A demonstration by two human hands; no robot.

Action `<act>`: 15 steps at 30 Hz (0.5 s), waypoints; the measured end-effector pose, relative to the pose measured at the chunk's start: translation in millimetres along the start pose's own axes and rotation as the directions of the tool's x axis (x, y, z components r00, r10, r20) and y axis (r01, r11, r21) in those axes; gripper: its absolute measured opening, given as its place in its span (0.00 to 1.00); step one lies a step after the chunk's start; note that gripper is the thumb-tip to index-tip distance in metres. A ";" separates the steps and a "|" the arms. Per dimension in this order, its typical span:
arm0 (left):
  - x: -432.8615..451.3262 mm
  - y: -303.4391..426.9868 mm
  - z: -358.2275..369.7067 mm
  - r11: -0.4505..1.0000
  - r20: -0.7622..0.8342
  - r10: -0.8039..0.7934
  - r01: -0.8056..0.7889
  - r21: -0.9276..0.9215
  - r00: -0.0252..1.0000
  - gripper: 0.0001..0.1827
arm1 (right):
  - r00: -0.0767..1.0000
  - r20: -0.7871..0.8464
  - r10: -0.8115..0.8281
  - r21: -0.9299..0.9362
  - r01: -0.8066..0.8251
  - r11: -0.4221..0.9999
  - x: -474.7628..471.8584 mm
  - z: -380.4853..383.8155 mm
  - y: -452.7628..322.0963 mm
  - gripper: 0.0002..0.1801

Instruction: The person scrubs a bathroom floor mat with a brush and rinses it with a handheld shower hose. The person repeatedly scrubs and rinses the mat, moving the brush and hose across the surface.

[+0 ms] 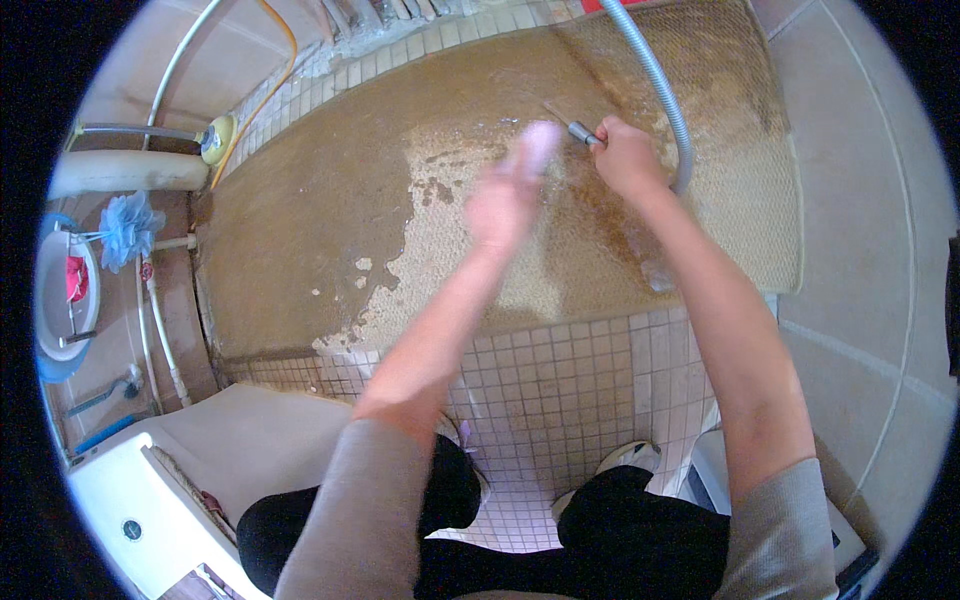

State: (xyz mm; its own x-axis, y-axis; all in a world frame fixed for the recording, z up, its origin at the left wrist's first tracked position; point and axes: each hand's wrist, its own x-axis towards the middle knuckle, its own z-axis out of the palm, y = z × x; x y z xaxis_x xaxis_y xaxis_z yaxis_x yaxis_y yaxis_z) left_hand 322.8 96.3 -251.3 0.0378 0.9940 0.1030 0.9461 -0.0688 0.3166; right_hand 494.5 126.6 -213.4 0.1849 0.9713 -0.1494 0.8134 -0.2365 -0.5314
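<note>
A woven mat [315, 225] spreads over a tiled floor before me, part pale and dry-looking, part dark brown and wet. My left hand [501, 210] grips a pale pink object [541, 146] over the middle of the mat; motion blur hides what kind it is. Just right of it, my right hand [628, 159] is closed around a metal spray nozzle [582, 133], which points to the upper left with a thin jet of water at its tip. A grey corrugated hose [651, 64] comes down from the top and passes behind my right wrist.
Small square tiles [547, 375] border the mat, with my shoes [634, 454] on them. Along the left wall are white pipes [154, 300], a blue bath pouf [129, 229] and a white basin [90, 292]. A white appliance [142, 517] stands lower left; an orange hose [283, 37] runs upper left.
</note>
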 end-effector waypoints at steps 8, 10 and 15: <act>34.8 -38.7 -0.9 0.983 0.183 -0.001 -0.032 0.183 0.983 0.24 | 0.999 -0.025 0.020 -0.169 -0.023 0.985 -4.5 -21.0 50.1 0.08; 51.7 -103.2 -23.9 0.936 0.188 -0.267 0.209 0.282 0.945 0.23 | 1.000 -0.016 0.007 -0.156 -0.009 0.988 -6.5 -21.0 56.7 0.08; 52.3 -195.0 -50.1 0.911 -0.016 -0.314 0.306 0.275 0.949 0.27 | 0.997 0.073 0.004 -0.002 -0.004 1.000 -8.9 -8.6 19.3 0.09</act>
State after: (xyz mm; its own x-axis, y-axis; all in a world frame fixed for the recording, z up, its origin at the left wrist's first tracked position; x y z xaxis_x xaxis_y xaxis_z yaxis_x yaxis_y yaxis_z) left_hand 124.2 157.4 -260.4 -0.2664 0.9638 0.0133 0.9623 0.2652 0.0611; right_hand 513.3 113.6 -215.2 0.1472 0.9661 -0.2123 0.8140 -0.2402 -0.5289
